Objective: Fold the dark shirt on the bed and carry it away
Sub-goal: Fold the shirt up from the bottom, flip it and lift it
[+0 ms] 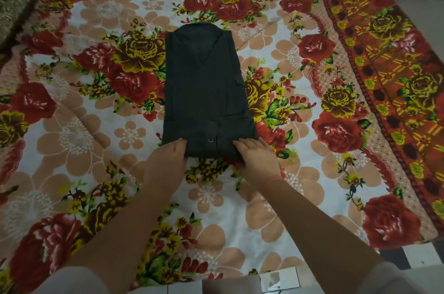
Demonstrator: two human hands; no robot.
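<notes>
The dark shirt [206, 91] lies folded into a long rectangle, collar at the far end, mid-bed on the floral bedspread [336, 125]; the left hand [168, 153] covers its near left corner; the right hand [254, 156] covers its near right corner; whether either pinches the fabric cannot be told.

Dark shirt [206, 91]: plain, near-black fabric, folded into a long, narrow rectangle with its sides turned in. It lies flat at the centre of the bed [96, 125], collar at the far end. A small metal ring shows near the near edge.
</notes>
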